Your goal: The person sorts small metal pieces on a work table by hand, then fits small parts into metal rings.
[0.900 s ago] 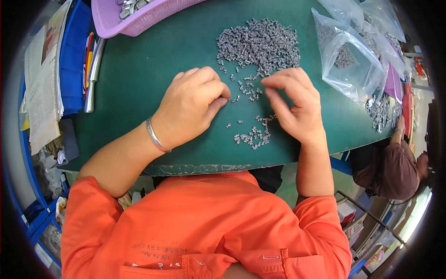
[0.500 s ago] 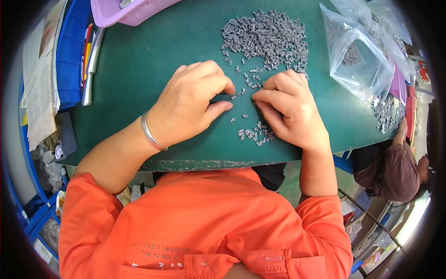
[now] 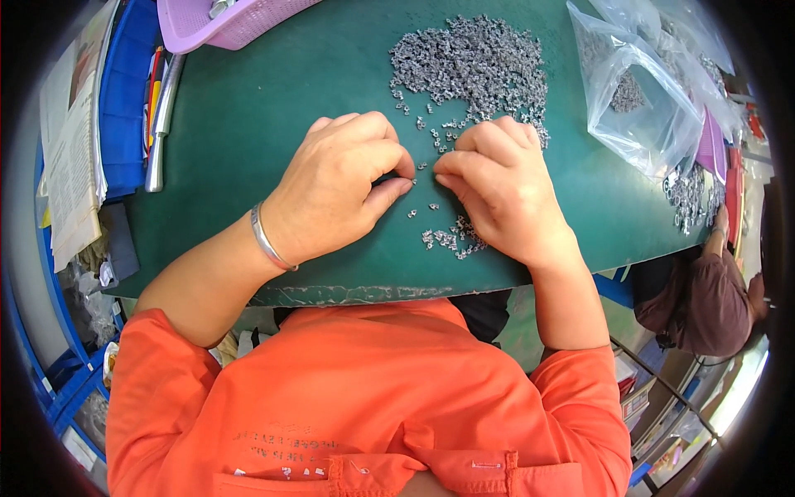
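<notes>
A big heap of tiny grey metal parts (image 3: 476, 62) lies on the green table mat (image 3: 273, 108). A smaller cluster of the same parts (image 3: 451, 238) rests near the mat's front edge, with a few strays between. My left hand (image 3: 335, 186), a silver bangle on its wrist, sits curled on the mat with thumb and forefinger pinched together. My right hand (image 3: 497, 186) faces it, fingertips almost touching the left ones, fingers bent over loose parts. Whether either pinch holds a part is hidden.
A lilac plastic basket (image 3: 228, 21) stands at the back left. A metal tube (image 3: 161, 116) and a blue tray (image 3: 124, 99) with papers lie at the left edge. Clear bags of parts (image 3: 638, 99) sit at the right. Another person (image 3: 704, 290) sits beyond the right corner.
Both hands have drawn closer together, fingertips now nearly meeting above the small cluster. The view has shifted slightly so the heap sits higher.
</notes>
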The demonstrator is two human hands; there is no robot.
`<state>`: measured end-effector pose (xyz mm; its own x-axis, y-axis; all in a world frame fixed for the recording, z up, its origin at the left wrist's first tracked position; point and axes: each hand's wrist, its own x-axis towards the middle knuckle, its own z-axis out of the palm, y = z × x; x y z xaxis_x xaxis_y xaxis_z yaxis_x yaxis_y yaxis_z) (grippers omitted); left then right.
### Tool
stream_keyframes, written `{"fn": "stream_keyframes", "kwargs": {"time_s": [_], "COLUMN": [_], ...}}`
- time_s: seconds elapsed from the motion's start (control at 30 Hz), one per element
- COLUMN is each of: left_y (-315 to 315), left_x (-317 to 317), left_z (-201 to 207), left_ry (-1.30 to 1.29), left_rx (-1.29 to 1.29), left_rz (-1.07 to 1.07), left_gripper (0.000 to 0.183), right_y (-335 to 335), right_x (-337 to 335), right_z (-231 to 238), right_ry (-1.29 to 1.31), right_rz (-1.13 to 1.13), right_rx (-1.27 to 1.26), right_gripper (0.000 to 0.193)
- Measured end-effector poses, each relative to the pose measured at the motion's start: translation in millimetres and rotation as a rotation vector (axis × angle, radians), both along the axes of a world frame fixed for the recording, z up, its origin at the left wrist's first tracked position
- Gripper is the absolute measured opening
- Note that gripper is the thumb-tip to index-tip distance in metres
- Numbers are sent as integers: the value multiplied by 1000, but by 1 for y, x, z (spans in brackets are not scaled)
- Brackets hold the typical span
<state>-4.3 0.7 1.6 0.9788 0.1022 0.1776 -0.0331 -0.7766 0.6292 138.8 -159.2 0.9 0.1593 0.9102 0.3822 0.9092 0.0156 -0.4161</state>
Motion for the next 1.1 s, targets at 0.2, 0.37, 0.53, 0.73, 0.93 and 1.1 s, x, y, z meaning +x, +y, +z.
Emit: {"fn": "stream_keyframes", "kwargs": {"time_s": [0.2, 0.37, 0.53, 0.73, 0.93, 1.1], "left_y": [-1, -3, 0, -2, -9, -7], "left_x": [1, 1, -1, 0, 6, 7], "left_z": [1, -2, 0, -1, -5, -8], "left_ry": [25, -68, -31, -46, -87, -111], "left_rx": [-147, -6, 21, 20, -19, 69], "left_rz": [67, 44, -37, -55, -25, -24], "left_gripper": [17, 21, 21, 23, 28, 29], "right_y": [-7, -18, -15, -14, -4, -2], "right_x": [17, 24, 18, 16, 12, 9], "right_z": [2, 9, 9, 8, 1, 1], "right_ry": [45, 86, 88, 121, 46, 25], "right_rz": [-99, -9, 110, 161, -6, -6], "right_rx": [102, 0, -112, -120, -18, -9], "right_gripper": [13, 16, 18, 16, 14, 10]}}
